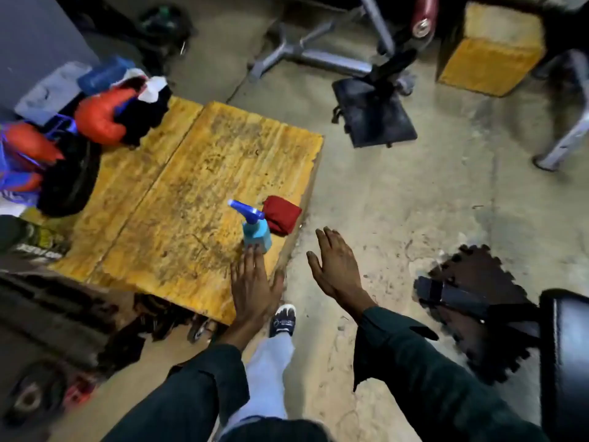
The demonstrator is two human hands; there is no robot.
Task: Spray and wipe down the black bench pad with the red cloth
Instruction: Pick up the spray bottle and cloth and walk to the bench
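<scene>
Reaching out with both hands flat and empty, the person grips nothing at all. Left hand (pixel 255 283) has its fingers straight, tips right at the base of the blue plastic spray bottle (pixel 253 229), touching or just short of it, I cannot tell which. Right hand (pixel 336 266) hovers over the concrete floor (pixel 398 202), palm down, fingers spread loosely, well off the edge of the box. The bottle stands upright near the corner of the worn yellow wooden platform box (pixel 191 186), nozzle pointing left. Just beside it, on the right, sits the folded red cloth (pixel 282 215), close to the box's edge. Down at the lower right corner, the shiny black bench pad (pixel 565 362) pokes into view, well apart from both hands. Beside it lies a black interlocking foam floor mat (pixel 478 298). Orange and black boxing gloves (pixel 102 118) are piled at the far left of the box.
</scene>
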